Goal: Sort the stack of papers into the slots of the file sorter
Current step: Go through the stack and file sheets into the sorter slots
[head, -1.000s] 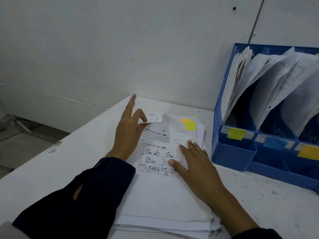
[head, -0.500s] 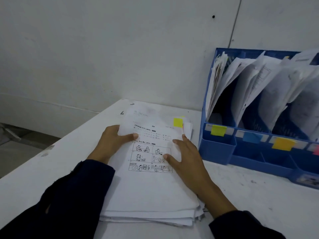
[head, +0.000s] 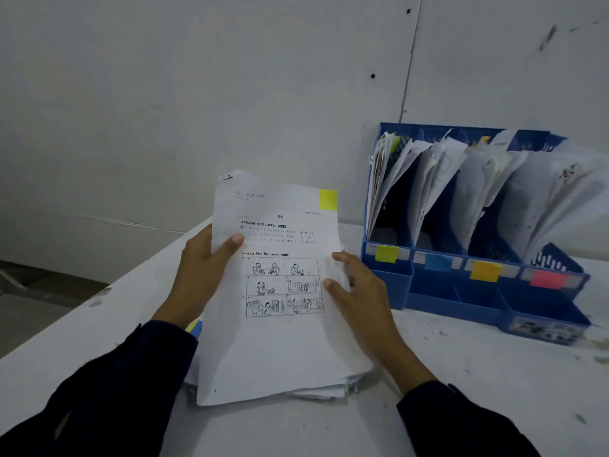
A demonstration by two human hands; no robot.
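Nearest the camera, two dark sleeves point(head: 108, 390) reach forward over a white table point(head: 461, 374). Between them lies the stack of papers point(head: 323, 389), its near edge ragged, with a bit of blue and yellow showing at its left side. The left hand point(head: 201, 268) grasps the top worksheet point(head: 276, 291) at its left edge, thumb across the printed face and fingers behind, so that the sheet's far end tilts up off the stack. The right hand point(head: 359, 301) rests with relaxed, spread fingers at the sheet's right edge, grasping nothing. The worksheet carries printed text, a grid of cartoon panels and a yellow sticky tab point(head: 328, 199) at its top right corner. Farther back on the right stands the blue file sorter point(head: 461, 291) against the wall point(head: 197, 94), its four slots full of leaning papers, its front labelled with yellow point(head: 386, 253), blue point(head: 437, 262), orange point(head: 484, 271) and pink point(head: 547, 279) tabs.
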